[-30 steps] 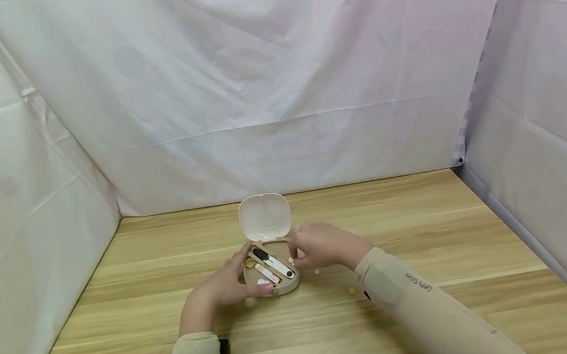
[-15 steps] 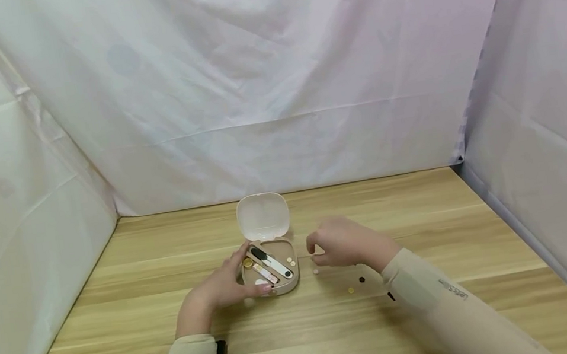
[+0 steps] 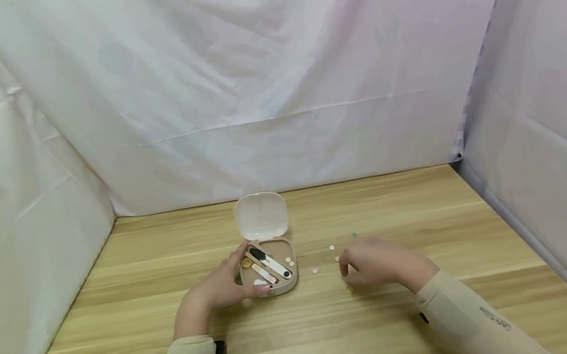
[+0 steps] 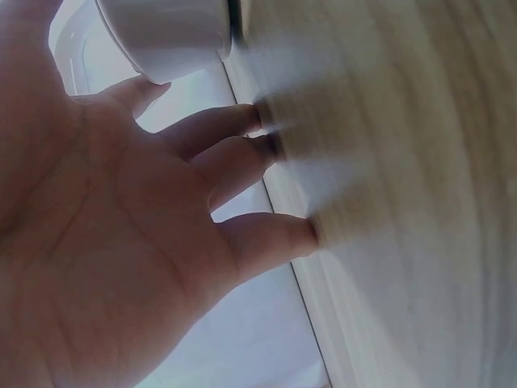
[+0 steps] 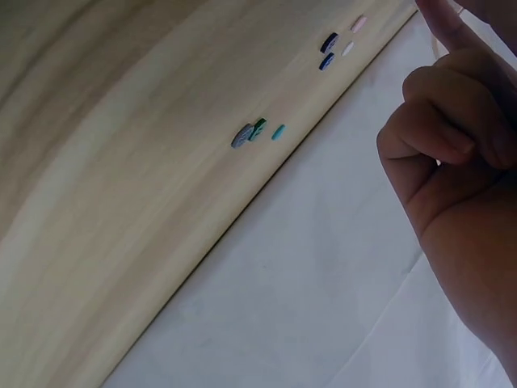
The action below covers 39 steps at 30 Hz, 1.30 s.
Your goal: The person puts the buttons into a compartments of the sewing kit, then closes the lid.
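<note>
A beige sewing box (image 3: 296, 284) stands on the table with its pale lid (image 3: 262, 216) raised. My left hand (image 3: 222, 284) holds it between thumb and index finger; the other fingers spread with tips at the tabletop in the left wrist view. Inside lie black-and-white thread snips (image 3: 271, 263), a gold ring (image 3: 246, 262), a pink-and-white strip (image 3: 264, 274) and, in the right compartment, two cream buttons (image 3: 290, 261). My right hand (image 3: 380, 261) is low over the table, fingertips at a yellow button (image 3: 350, 289). Whether they pinch it is unclear. Its outer fingers are curled in the right wrist view.
Loose buttons lie right of the box: a pink one (image 3: 314, 270), a white one (image 3: 331, 248) and a teal one (image 3: 354, 234). The right wrist view adds a green button (image 5: 258, 129), a grey one (image 5: 242, 136) and blue ones (image 5: 326, 61). White cloth (image 3: 271, 83) surrounds the table.
My right hand has left the box's right compartment, where two cream buttons now show, and moved right and towards me to the yellow button. My left hand stays on the box.
</note>
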Tool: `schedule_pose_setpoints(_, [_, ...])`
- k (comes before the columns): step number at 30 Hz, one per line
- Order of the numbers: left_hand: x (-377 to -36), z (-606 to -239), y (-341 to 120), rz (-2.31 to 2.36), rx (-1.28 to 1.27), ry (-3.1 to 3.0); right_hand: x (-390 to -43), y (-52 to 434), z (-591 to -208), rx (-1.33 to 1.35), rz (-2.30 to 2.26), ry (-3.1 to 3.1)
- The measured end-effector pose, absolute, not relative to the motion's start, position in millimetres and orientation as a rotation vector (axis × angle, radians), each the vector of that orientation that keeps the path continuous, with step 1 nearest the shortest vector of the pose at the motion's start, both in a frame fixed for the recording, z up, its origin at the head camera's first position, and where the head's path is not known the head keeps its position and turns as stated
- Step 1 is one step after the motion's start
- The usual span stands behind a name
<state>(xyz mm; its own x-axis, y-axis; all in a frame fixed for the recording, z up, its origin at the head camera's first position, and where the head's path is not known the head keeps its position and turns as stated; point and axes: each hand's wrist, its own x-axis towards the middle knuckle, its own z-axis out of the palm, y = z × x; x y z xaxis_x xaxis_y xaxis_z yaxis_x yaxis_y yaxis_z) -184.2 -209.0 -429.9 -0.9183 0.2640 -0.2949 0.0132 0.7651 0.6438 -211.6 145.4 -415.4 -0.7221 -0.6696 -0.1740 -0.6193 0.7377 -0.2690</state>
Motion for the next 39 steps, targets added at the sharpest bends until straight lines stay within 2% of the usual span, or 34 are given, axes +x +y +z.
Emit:
schedule_pose_setpoints(18, [-185.2, -431.8, -205.7, 0.932, 0.198, 2.609, -199.4, 150.5, -427.7, -1.119, -0.257, 2.685])
schedule_pose_setpoints(25, [-184.6, -431.2, -207.6, 0.932, 0.198, 2.609, -196.1, 150.5, -431.0, -1.263, -0.183, 2.749])
schedule_pose_setpoints(39, [-183.5, -431.0, -205.8, 0.919, 0.190, 2.616, -193.5, 152.5, -436.8, -1.360, -0.156, 2.815])
